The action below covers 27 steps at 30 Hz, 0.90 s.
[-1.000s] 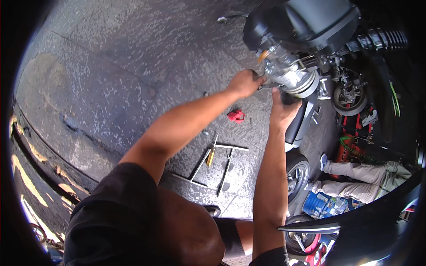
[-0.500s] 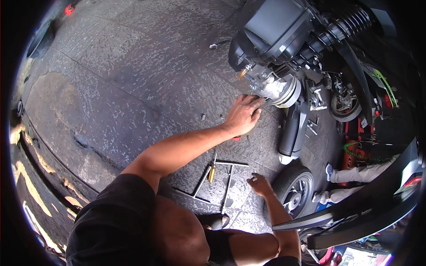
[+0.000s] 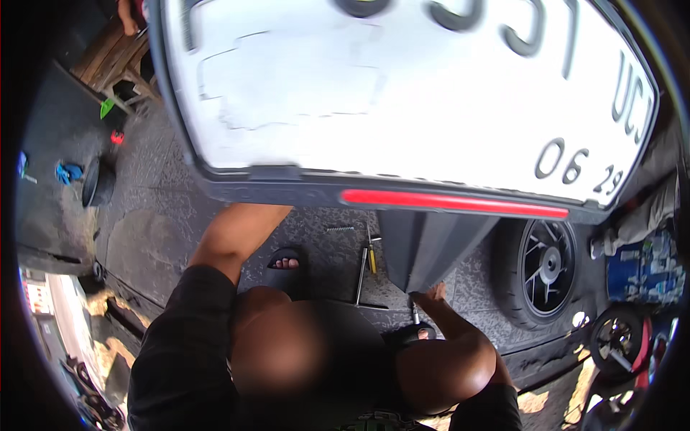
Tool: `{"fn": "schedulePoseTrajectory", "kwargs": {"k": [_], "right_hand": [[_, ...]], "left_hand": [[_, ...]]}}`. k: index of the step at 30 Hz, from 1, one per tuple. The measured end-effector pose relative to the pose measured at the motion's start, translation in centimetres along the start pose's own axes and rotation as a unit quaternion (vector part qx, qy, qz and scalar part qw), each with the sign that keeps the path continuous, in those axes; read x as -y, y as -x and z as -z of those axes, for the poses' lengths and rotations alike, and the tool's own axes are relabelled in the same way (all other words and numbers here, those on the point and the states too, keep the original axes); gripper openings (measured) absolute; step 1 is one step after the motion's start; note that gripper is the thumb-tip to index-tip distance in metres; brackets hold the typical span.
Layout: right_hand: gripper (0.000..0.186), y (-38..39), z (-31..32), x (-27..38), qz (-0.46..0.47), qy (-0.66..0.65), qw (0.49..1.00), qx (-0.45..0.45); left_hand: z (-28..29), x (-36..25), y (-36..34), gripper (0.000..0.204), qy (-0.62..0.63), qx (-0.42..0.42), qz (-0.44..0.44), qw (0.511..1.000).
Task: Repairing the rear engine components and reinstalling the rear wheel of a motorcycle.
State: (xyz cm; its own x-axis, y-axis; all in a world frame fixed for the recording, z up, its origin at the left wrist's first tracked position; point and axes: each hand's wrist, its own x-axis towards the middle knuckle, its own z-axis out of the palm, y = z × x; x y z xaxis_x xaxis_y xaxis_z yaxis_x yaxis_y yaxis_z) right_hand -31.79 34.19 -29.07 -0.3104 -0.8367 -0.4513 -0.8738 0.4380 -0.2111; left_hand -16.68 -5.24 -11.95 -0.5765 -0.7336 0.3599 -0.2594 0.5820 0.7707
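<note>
A white number plate (image 3: 402,100) on a black bracket with a red reflector (image 3: 453,203) and a tapered mudguard (image 3: 424,248) fills the upper view. My left forearm runs up behind the plate, which hides my left hand. Low beside the mudguard's tip, my right hand (image 3: 430,294) has its fingers curled on a metal wrench (image 3: 415,310), partly hidden. On the floor lie a yellow-handled screwdriver (image 3: 371,258), a long T-handle (image 3: 361,280) and a spring (image 3: 340,229). My sandaled feet (image 3: 285,266) are near them.
A loose wheel (image 3: 535,266) stands at the right, with a person's legs (image 3: 632,215), a blue drum (image 3: 632,269) and another wheel (image 3: 616,341) beyond. At the upper left are another person's hand (image 3: 129,21), a wooden bench (image 3: 108,54) and a black basin (image 3: 97,183).
My view has swung from the engine to close above the number plate. My left hand has gone out of sight behind it. My right hand has left the engine for the tools low down.
</note>
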Motion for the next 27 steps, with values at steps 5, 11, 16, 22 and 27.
{"fn": "schedulePoseTrajectory", "kwargs": {"k": [5,11,16,22,27], "right_hand": [[0.031,3.2,6.1,3.1,-0.129,-0.118,0.984,0.031],[0.034,2.1,4.0,3.0,-0.139,-0.138,0.978,-0.074],[0.046,1.1,5.7,6.8,-0.048,-0.195,0.979,0.031],[0.060,-1.4,3.6,10.2,0.031,-0.189,0.980,-0.051],[0.051,-2.0,3.2,10.5,0.003,-0.182,0.983,-0.019]], "left_hand": [[-1.4,0.0,-2.1,0.044,0.027,0.020,0.022,0.999],[-3.8,-3.3,-2.1,0.044,0.119,-0.022,0.136,0.983],[-4.4,-3.3,-1.0,0.031,0.042,-0.111,0.054,0.991],[-2.6,-0.8,-1.9,0.034,-0.021,-0.115,0.036,0.993],[-3.8,-2.9,-2.9,0.029,0.032,-0.100,0.032,0.994]]}}
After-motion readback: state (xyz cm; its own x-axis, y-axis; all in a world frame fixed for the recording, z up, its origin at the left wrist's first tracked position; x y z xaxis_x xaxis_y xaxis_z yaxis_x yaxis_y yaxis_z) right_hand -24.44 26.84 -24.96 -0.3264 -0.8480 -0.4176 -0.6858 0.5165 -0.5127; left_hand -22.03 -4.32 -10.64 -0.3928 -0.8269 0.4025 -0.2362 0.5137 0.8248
